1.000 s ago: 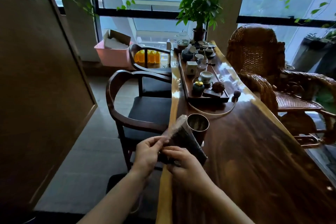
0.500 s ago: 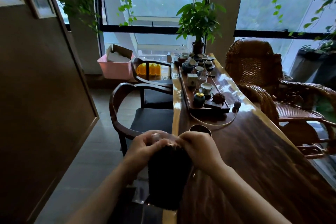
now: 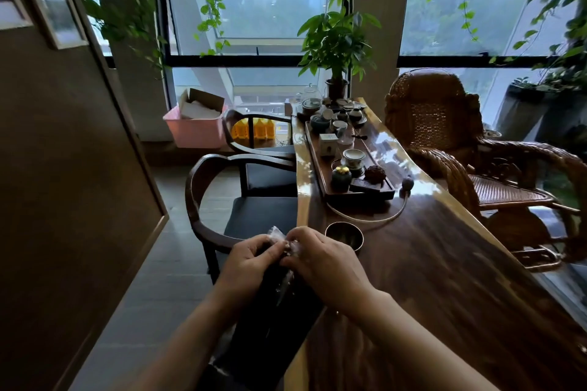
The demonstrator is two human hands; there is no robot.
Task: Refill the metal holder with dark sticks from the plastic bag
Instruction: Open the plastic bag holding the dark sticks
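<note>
Table (image 3: 444, 279), with the bag (image 3: 284, 286) of sticks (image 3: 263, 343) held at its near left edge. The bag's clear top is pinched by curled fingers of the left hand (image 3: 247, 260) and right hand (image 3: 320, 260). The holder (image 3: 344, 233) is set on the table just beyond the right hand.

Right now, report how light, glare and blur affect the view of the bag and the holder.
Head view: backlit by the windows, the plastic bag reads as a dark mass, its contents indistinct; the metal holder is dim, its inside unreadable; glare streaks the table beside the tea tray; leaves at top left are blurred; the wide lens bends the edges.
</note>
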